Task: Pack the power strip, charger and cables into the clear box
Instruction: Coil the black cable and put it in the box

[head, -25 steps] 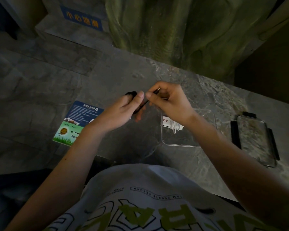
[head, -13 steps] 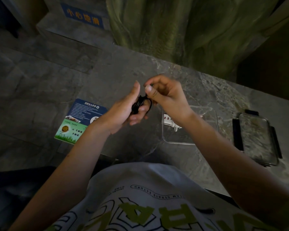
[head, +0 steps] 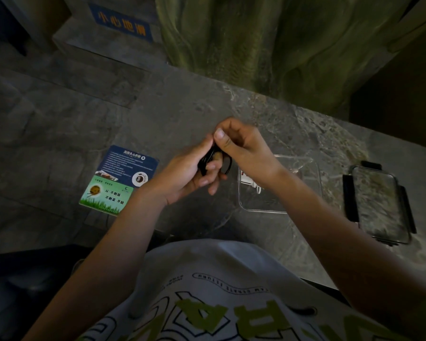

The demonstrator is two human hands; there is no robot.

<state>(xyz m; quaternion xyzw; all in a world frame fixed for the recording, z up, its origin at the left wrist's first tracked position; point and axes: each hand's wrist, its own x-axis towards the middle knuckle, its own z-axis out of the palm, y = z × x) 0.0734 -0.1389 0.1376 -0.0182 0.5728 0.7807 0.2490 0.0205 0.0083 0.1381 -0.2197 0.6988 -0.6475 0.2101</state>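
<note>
Black cable coiled between both hands above the counter.
The left hand grips the cable; the right hand pinches its top, left of the clear box.

black cable now coiled in left hand, right hand pressed closer

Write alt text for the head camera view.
Both hands, left and right, coil a black cable above a grey stone counter. The clear box holds white items; its lid lies right, a printed card left.
</note>
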